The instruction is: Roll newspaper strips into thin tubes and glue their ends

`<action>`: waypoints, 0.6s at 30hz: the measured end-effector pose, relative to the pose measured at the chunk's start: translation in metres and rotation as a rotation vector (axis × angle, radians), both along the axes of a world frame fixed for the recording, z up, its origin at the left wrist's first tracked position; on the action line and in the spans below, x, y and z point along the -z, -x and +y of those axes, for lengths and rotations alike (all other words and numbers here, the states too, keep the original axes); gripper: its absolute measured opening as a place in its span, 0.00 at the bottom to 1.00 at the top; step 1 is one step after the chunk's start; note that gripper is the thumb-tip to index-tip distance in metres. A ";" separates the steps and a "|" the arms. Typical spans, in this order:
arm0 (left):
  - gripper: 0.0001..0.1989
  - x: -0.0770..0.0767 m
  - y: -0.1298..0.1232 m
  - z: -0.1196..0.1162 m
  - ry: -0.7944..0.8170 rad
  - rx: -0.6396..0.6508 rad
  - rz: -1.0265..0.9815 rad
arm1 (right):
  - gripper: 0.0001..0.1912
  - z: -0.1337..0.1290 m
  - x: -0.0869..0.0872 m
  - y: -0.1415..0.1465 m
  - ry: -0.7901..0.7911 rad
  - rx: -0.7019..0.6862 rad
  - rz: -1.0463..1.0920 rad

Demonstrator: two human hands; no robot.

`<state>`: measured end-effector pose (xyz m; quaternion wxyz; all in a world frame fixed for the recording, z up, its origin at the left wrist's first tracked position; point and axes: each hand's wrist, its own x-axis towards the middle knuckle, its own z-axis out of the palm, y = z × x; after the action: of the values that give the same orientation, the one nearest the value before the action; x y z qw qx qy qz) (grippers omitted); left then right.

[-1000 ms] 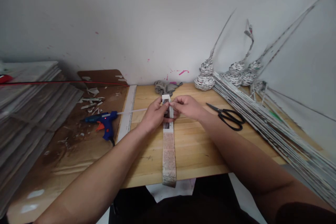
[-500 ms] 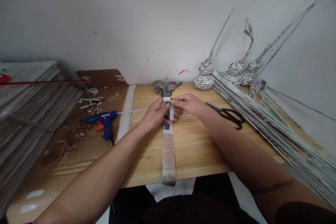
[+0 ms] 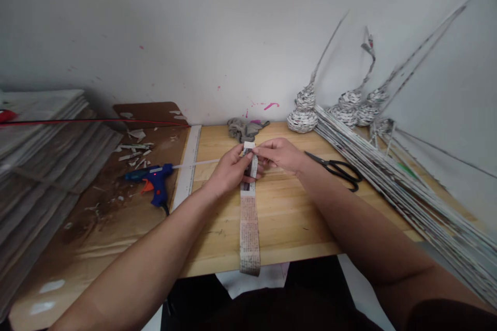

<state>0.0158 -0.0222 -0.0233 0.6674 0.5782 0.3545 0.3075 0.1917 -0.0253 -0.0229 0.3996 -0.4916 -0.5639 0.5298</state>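
Little had changed within the last second: the far end of the strip [image 3: 249,225] had shifted slightly right and leaned that way, while both hands stayed almost in place, so the handling remained at that end. The left hand [image 3: 230,169] was closed, its thumb laid on the strip and its fingers curled about it; the right hand [image 3: 280,156] had thumb and forefinger pinched together at the strip's right edge. The strip ran from the hands toward the near edge of the table [image 3: 295,217], where it rounded off in a soft bend. It was thin, flat printed paper, pinkish over its near half. Right lay black-handled scissors [image 3: 328,164] and slim, straight paper rods [image 3: 392,186]; far right stood bulbous, coarsely woven forms [image 3: 303,120]. Left lay a blue plastic glue gun [image 3: 157,181]; a crumpled grey rag [image 3: 243,129] sat beyond the hands.
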 end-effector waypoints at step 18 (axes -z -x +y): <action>0.16 -0.005 -0.002 -0.007 -0.025 -0.001 -0.023 | 0.14 0.000 0.001 0.001 0.001 -0.006 -0.003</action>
<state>0.0176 -0.0287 -0.0185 0.6639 0.5828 0.3434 0.3189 0.1908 -0.0254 -0.0239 0.3968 -0.4909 -0.5657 0.5306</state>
